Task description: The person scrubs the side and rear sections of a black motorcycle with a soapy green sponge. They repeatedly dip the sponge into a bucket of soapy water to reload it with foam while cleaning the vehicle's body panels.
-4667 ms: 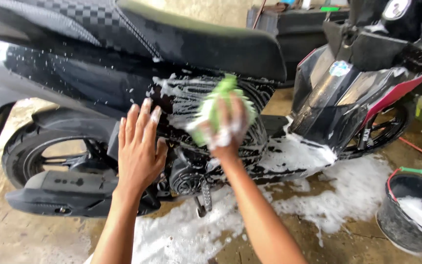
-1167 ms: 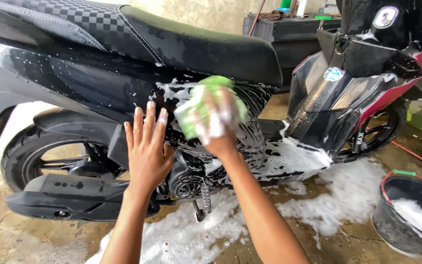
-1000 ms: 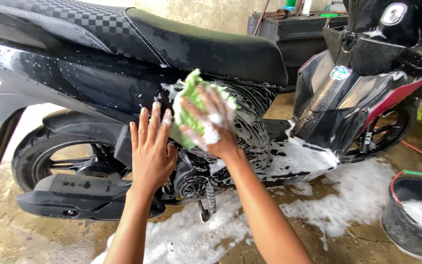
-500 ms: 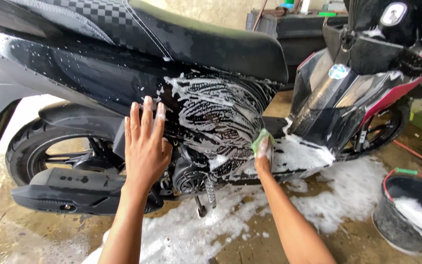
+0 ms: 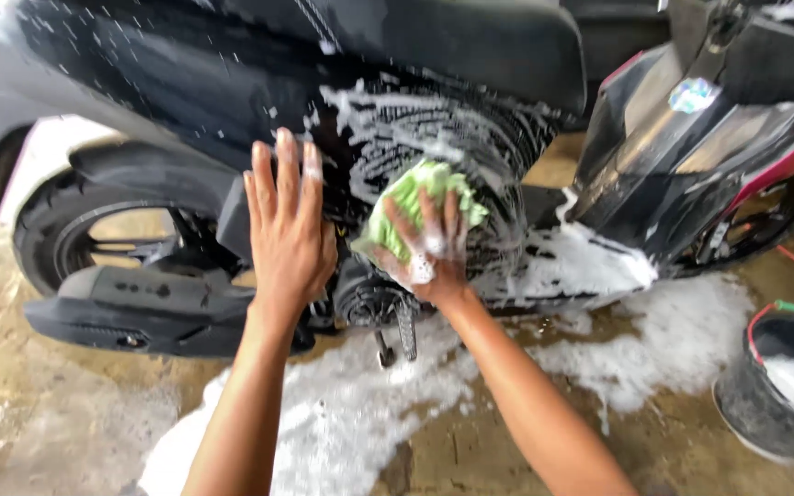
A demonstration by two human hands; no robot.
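Right hand scrubbing the soapy side panel, left hand braced flat beside it.

Right hand (image 5: pixel 434 248) presses a green wash cloth (image 5: pixel 411 204) against the foamy side panel (image 5: pixel 434 138) of the black motorcycle (image 5: pixel 186 83), fingers spread over the cloth, gripping it against the bodywork. Left hand (image 5: pixel 289 225) is open, palm flat on the body just left of the cloth, holding nothing. Step in hand: lathering the mid panel above the engine (suds already thick there). Next pass calls for firm contact and reaching the unsoaped dark panel further left. Foam (image 5: pixel 323 413) pooled on the wet floor; bucket (image 5: pixel 783 386) well apart at right. Versus half a second ago: the cloth has come back up from the lower edge onto the panel centre; left hand unmoved.
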